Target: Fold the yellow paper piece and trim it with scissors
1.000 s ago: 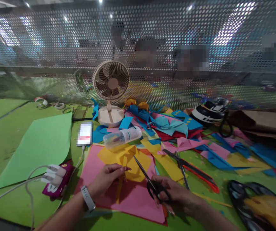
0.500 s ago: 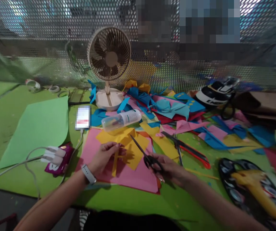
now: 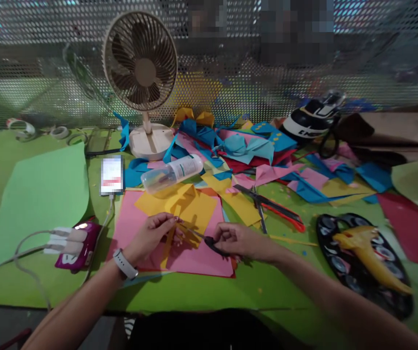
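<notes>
My left hand (image 3: 160,232) pinches a narrow yellow paper strip (image 3: 167,250) between thumb and fingers. In my right hand (image 3: 236,239) is a pair of black-handled scissors (image 3: 212,244), gripped by the loops. The blades point left and their tips reach the strip by my left fingertips; whether they are parted I cannot tell. Beneath both hands lies a pink paper sheet (image 3: 194,260). On top of it rests a yellow paper piece (image 3: 201,209), just beyond my fingers.
A clear plastic bottle (image 3: 172,172) lies behind the paper, near a fan (image 3: 147,141). An orange-red cutter (image 3: 285,214) crosses another pair of scissors (image 3: 263,218). A phone (image 3: 112,176), a purple power bank (image 3: 78,248) with cables and a black palette (image 3: 325,233) flank the work area.
My right hand has brought the scissors left, so their tips now meet the strip at my left fingers. The whole view has shifted slightly.
</notes>
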A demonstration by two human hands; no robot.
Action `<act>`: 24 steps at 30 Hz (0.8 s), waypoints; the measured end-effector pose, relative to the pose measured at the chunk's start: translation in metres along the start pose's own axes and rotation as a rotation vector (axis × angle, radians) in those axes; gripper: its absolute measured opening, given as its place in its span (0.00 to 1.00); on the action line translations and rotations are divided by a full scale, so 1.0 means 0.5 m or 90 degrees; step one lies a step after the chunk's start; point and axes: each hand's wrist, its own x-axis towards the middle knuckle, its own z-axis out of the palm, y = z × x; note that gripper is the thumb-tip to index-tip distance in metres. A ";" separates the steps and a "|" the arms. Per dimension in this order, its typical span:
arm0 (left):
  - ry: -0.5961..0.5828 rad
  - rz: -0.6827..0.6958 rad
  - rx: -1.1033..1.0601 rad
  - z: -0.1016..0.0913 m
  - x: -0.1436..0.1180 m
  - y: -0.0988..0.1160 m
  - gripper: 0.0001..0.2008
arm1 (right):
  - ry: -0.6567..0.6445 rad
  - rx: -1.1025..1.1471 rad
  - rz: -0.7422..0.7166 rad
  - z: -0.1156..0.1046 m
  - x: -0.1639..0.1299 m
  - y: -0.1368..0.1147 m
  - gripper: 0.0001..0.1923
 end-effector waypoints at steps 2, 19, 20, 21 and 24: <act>-0.020 0.000 -0.001 0.000 0.001 0.001 0.12 | -0.013 -0.008 -0.010 0.000 -0.002 -0.003 0.16; -0.005 -0.004 -0.001 -0.004 0.005 -0.002 0.12 | -0.023 0.013 0.027 -0.011 0.007 0.000 0.19; -0.003 -0.004 -0.006 -0.003 0.005 -0.002 0.12 | -0.024 0.018 0.027 -0.012 0.008 0.002 0.20; -0.003 -0.004 -0.012 -0.003 0.005 -0.003 0.12 | -0.025 0.023 0.026 -0.014 0.009 0.003 0.20; -0.005 -0.005 -0.029 -0.003 0.004 -0.005 0.13 | -0.026 0.042 0.027 -0.016 0.013 0.007 0.21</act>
